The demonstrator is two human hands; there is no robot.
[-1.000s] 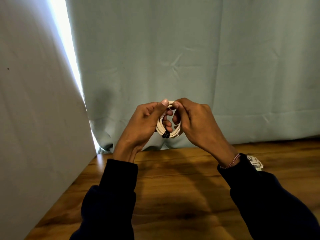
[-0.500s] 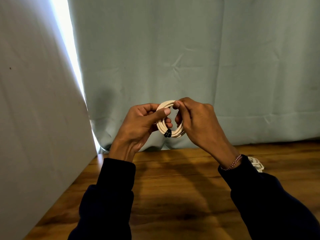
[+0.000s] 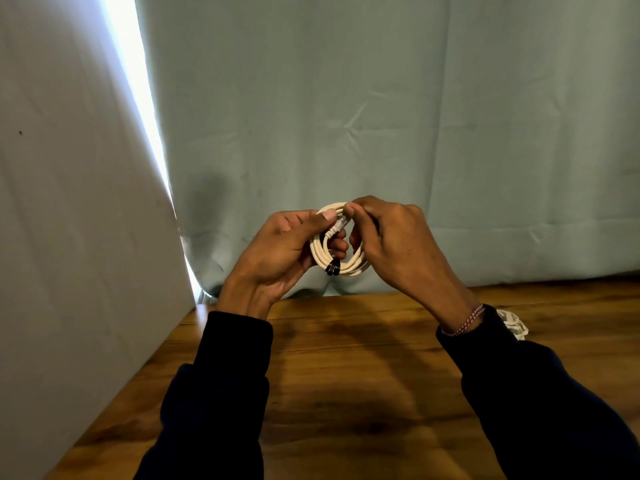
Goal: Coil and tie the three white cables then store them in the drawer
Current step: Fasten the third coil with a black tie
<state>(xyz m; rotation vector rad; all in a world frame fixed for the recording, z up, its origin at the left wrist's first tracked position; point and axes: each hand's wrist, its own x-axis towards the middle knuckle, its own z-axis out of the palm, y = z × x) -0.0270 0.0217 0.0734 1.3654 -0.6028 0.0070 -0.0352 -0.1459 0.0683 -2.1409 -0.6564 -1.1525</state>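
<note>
Pale curtains [image 3: 346,98] hang behind your wooden table [image 3: 346,393], and you hold the coiled white cable [image 3: 320,252] up above it. Your left hand [image 3: 277,251] grips the loops, thumb pressed near a clear plug end [image 3: 341,221]; your right hand [image 3: 391,237] pinches the coil's top beside that plug. A black tie [image 3: 333,270] sits at the bottom. Loosen either pinch and the loops may spring apart, I'd judge. Another white bundle [image 3: 516,323] lies by your right sleeve.
</note>
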